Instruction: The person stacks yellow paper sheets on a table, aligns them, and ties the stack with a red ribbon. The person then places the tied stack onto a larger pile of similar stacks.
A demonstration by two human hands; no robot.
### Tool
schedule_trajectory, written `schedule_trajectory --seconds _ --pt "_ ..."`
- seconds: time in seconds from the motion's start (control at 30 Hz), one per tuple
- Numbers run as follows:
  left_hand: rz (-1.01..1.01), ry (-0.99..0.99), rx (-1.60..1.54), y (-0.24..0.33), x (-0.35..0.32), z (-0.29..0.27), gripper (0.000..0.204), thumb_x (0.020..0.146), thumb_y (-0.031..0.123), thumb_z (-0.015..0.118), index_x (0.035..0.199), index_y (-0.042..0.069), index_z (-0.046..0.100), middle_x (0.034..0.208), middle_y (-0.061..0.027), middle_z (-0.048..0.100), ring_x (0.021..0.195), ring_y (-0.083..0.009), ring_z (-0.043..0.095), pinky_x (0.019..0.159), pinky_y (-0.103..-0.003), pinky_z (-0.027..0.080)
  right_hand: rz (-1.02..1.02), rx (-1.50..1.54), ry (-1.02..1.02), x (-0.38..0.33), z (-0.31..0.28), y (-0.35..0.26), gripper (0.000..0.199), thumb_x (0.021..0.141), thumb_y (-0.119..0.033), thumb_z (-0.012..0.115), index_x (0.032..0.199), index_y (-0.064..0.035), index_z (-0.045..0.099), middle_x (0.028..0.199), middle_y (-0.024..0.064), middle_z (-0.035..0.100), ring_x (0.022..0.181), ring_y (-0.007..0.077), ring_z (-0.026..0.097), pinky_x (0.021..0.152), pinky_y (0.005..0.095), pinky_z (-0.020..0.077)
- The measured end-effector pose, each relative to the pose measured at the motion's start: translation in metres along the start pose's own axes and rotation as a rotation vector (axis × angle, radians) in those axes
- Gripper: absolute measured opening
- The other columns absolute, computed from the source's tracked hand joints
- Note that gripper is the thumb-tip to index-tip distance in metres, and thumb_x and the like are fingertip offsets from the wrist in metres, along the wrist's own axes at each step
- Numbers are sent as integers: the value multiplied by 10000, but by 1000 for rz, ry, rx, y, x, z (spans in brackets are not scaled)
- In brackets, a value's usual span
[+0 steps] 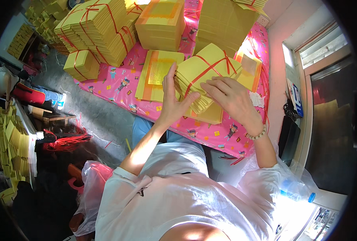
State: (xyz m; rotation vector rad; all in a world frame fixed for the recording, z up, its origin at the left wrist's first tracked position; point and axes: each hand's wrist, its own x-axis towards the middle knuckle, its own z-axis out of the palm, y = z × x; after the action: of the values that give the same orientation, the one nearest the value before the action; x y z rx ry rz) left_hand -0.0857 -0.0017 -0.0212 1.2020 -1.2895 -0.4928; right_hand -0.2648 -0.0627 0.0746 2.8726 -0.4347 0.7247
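A bundle of yellow paper envelopes (pixel 198 64), tied crosswise with red plastic string (pixel 204 72), is tilted up in front of me over the pink tablecloth. My left hand (pixel 171 98) grips its left corner, fingers up along the side and thumb at the near edge. Bent over the bundle's near right side is my right hand (pixel 231 98), its fingertips pressed close to the string; what lies under them is partly hidden. A flat yellow stack (pixel 208 113) lies beneath the bundle. Left of it is a carton-like piece with orange tape (pixel 156 76).
Tall tied yellow stacks (pixel 102 32) and a taped carton (pixel 160 30) fill the table's far side. A larger carton (pixel 222 28) stands behind the bundle. Red string (pixel 266 80) hangs along the right edge. More yellow stacks (pixel 16 144) sit at the left. A window (pixel 331 104) is at right.
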Motion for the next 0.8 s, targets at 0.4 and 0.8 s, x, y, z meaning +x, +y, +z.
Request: schedule_trajectory --seconds 0.4,0.8 --pt "69 -77 194 21 13 -11 847 692 282 807 1378 94 346 1275 -192 372 1228 -345 352 1024 -436 315 145 77 24 4 -1 -3 254 718 -79 679 963 -69 611 811 52 588 751 211 603 637 329 498" --pt "82 -2 83 14 7 -2 827 753 182 745 1410 72 254 1340 -217 319 1269 -360 333 1040 -437 319 242 197 115 3 5 -15 213 745 -146 703 937 -71 649 888 60 629 838 231 616 719 349 511"
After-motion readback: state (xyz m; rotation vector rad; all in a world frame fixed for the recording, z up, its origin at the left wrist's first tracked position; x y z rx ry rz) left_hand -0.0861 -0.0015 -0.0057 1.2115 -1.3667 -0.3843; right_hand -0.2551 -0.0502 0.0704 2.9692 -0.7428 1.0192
